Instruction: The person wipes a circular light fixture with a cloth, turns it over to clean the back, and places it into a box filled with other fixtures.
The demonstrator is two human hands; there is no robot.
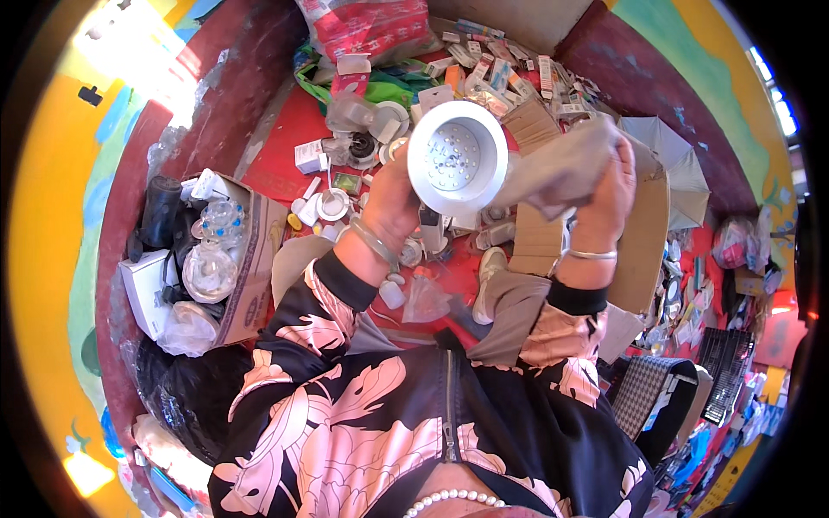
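Lamp (458,158), white and round, is in your left hand (387,203) at the far centre, its dotted inside turned toward you. Grip: left hand clasps the lamp's left side, most fingers hidden. Your right hand (611,194) pinches a grey-brown cloth (557,168), blurred, just beside the lamp's right rim; contact cannot be told. Open carton (649,233) stands at right, filled box (257,268) at left.
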